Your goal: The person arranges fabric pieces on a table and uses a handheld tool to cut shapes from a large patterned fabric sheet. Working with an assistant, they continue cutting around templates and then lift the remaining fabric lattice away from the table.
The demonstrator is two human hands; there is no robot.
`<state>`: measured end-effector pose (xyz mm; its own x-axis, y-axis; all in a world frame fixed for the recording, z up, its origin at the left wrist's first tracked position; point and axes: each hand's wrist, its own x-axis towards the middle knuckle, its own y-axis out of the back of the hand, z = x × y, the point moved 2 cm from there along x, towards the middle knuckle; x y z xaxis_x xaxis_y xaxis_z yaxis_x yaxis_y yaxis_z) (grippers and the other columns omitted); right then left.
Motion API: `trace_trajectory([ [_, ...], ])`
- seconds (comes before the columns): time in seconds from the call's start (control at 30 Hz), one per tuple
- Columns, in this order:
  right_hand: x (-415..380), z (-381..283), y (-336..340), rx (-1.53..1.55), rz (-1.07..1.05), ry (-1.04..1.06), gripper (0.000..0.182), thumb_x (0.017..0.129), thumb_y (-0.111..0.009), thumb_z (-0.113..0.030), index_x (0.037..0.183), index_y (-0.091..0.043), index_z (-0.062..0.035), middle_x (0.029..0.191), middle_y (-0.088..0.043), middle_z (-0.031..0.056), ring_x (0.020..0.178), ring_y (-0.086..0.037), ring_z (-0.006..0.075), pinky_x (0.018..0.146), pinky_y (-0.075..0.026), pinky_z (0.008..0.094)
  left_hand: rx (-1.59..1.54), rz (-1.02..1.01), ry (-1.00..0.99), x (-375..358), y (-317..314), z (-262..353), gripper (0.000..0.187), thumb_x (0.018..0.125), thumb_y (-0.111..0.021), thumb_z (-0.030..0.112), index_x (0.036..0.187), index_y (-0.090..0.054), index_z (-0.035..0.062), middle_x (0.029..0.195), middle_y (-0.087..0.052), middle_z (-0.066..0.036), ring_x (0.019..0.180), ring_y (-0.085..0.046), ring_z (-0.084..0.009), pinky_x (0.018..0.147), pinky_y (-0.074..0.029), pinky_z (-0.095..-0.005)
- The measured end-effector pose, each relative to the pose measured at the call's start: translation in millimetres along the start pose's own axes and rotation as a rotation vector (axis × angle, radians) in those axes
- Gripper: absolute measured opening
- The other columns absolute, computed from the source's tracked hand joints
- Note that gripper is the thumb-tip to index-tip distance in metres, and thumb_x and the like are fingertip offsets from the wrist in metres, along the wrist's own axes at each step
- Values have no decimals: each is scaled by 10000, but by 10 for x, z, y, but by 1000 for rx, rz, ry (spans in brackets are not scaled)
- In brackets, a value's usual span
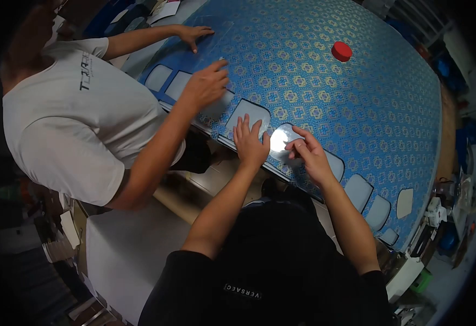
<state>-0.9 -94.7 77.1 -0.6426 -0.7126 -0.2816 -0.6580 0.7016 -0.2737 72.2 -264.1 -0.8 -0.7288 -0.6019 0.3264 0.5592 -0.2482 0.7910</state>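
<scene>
left hand [250, 142] beside template [282, 140], right hand [308, 152] touching

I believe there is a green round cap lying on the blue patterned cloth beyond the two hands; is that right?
Not quite: the round cap is red, not green. The head view shows it lying on the blue patterned cloth, beyond the left hand and right hand.

Patterned cloth [325, 92] over tabletop: woven blue-gold, matt. Template under hands [282, 138]: smooth, glossy, glare spot. Red cap [342, 51] far right: smooth plastic. Co-worker's shirt [75, 125] left: matt white cloth.
</scene>
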Motion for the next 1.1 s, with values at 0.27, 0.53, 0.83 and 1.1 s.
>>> trace_trajectory([
  [0.27, -377, 555, 626, -151, 239, 57, 404, 986, -525, -123, 1372, -453, -28, 1012, -630, 73, 817, -556, 101, 757, -469, 254, -3, 5, -30, -6, -22, -33, 393, 832, -632, 212, 1202, -624, 80, 1450, -419, -223, 1402, -299, -401, 1156, -172, -531],
  [0.53, -1708, 654, 2295, -1036, 1059, 259, 414, 957, -552, -137, 1345, -481, -13, 1244, -541, 158, 1090, -559, 287, 894, -485, 367, -15, 19, -26, 5, -5, -24, 385, 817, -633, 201, 1182, -622, 79, 1439, -425, -228, 1391, -309, -413, 1150, -180, -539],
  [0.83, -3223, 1121, 3877, -1322, 1528, -342, 544, 1013, -430, -372, 1333, -485, 63, 1339, -469, 299, 1183, -501, 455, 979, -435, 536, -14, 5, -23, 4, 8, -10, 381, 822, -630, 196, 1185, -619, 79, 1441, -422, -231, 1394, -303, -417, 1155, -168, -536],
  [1.1, -3209, 1117, 3856, -1324, 1562, -230, 548, 1015, -406, -407, 1260, -548, 62, 1237, -564, 261, 1114, -549, 433, 934, -450, 517, -1, -1, -13, 3, -8, 1, 386, 824, -619, 208, 1185, -636, 75, 1443, -419, -225, 1406, -289, -406, 1160, -168, -533],
])
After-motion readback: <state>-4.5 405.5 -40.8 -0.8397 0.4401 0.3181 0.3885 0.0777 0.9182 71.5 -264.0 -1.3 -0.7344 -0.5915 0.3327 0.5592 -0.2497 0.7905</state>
